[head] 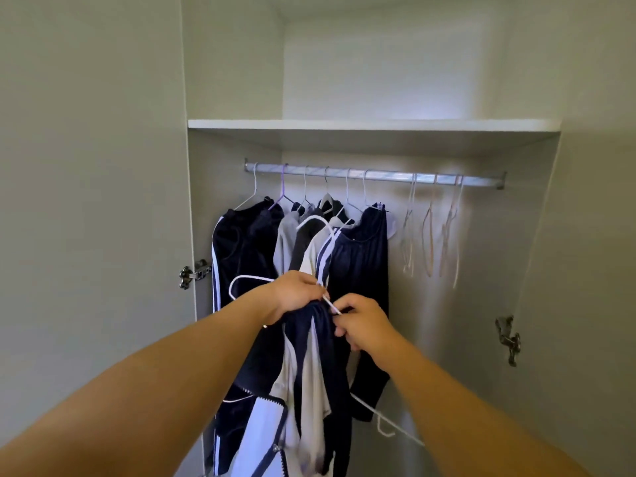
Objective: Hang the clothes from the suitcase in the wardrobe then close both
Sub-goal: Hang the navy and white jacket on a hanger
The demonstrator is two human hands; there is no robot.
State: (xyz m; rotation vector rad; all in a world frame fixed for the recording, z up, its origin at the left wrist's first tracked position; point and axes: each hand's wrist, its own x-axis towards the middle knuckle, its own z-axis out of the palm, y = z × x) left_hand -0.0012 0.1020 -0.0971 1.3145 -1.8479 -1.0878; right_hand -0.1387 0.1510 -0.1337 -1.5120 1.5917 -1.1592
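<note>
Right, starting at the grip: my left hand [296, 292] is clenched round the bunched top of a navy-and-pale-grey zip-up garment [306, 342], and my right hand [366, 327], just beside it at three o'clock, pinches a thin white wire hanger [332, 305] where it meets the cloth. One looped end of that hanger sticks out at nine o'clock of the left hand. The garment is in the air in front of the open white wardrobe [537, 270], below the silver metal rail [389, 175]. It falls in slack folds toward six o'clock, with a toothed zip edge showing near the bottom. It looks soft and floppy, likely to slide off a thin wire shoulder.

I judge the task well under way. Several dark blue, striped and grey clothes [358, 266] already hang on the rail at twelve o'clock, and a few bare pale hangers [450, 232] wait at two o'clock. This piece is not yet on the rail. The doors are open, and the suitcase is out of view, so I cannot tell how much remains in it. Another white hanger hook [382, 429] shows low at five o'clock; what carries it is unclear.
</note>
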